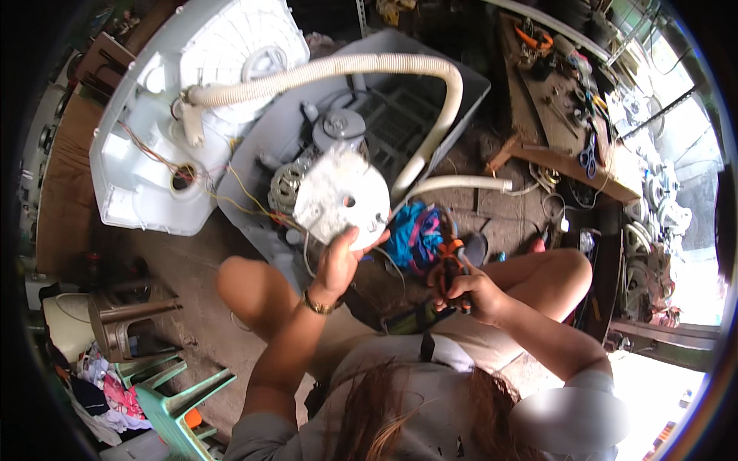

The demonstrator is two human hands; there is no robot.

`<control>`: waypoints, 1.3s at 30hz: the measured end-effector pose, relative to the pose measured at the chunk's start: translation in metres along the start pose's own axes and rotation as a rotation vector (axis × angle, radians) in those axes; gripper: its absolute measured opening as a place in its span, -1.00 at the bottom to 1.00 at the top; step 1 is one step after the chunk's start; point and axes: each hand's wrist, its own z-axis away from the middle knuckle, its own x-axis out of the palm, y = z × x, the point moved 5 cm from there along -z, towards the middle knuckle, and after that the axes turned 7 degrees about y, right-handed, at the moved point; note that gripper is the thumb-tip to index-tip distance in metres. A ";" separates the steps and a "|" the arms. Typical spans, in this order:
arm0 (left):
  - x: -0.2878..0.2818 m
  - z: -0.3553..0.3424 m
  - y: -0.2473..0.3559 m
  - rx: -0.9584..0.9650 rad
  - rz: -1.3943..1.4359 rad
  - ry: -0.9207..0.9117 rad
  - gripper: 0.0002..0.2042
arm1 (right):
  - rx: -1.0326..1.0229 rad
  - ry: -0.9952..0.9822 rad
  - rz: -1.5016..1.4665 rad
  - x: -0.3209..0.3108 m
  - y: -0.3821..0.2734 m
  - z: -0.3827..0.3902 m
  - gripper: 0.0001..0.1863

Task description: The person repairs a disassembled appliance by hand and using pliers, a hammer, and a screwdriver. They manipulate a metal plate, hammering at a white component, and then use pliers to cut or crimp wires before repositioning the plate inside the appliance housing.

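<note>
My left hand (338, 265) is closed on the near edge of a round white disc (342, 196), thumb on its face. The disc is smudged, with a dark hole near its middle and smaller holes by its rim. My right hand (473, 294) grips a pair of pliers (453, 257) with orange and black parts, to the right of the disc and apart from it. Beyond the disc lies a grey machine housing (469, 88) holding a motor-like round part (342, 125). A ribbed cream hose (330, 67) arches over it.
A white plastic machine shell (146, 207) with loose wires stands at the left. Blue cloth (411, 242) lies between my knees. Scissors (588, 160) and tools rest on a wooden bench (542, 100) at the right. A green stool (173, 407) stands at the lower left.
</note>
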 end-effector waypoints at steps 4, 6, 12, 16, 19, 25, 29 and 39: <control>0.012 0.000 -0.001 -0.108 0.234 -0.035 -0.47 | 0.151 0.028 -0.139 -0.056 0.002 -0.027 -0.53; 0.015 0.004 -0.006 -0.109 0.262 0.024 -0.47 | 0.045 0.181 0.153 -0.068 -0.004 -0.022 -0.73; 0.039 0.013 -0.003 -0.129 0.331 0.059 -0.52 | 0.116 0.119 -0.243 -0.068 -0.003 -0.015 -0.53; 0.047 0.018 -0.005 -0.181 0.374 0.067 -0.54 | 0.056 0.150 -0.090 -0.074 0.004 -0.012 -0.55; 0.055 0.022 -0.002 -0.234 0.436 0.049 -0.54 | -0.104 0.126 -0.012 -0.065 -0.011 -0.005 -0.56; 0.063 0.026 -0.002 -0.242 0.427 0.028 -0.52 | -0.265 0.016 -0.102 -0.035 -0.032 0.007 -0.56; 0.066 0.030 -0.001 -0.167 0.322 0.035 -0.50 | -0.252 -0.002 0.026 -0.014 -0.035 0.018 -0.62; 0.064 0.049 -0.017 0.318 -0.462 0.089 -0.56 | -0.893 0.170 0.820 0.027 -0.021 0.013 -0.45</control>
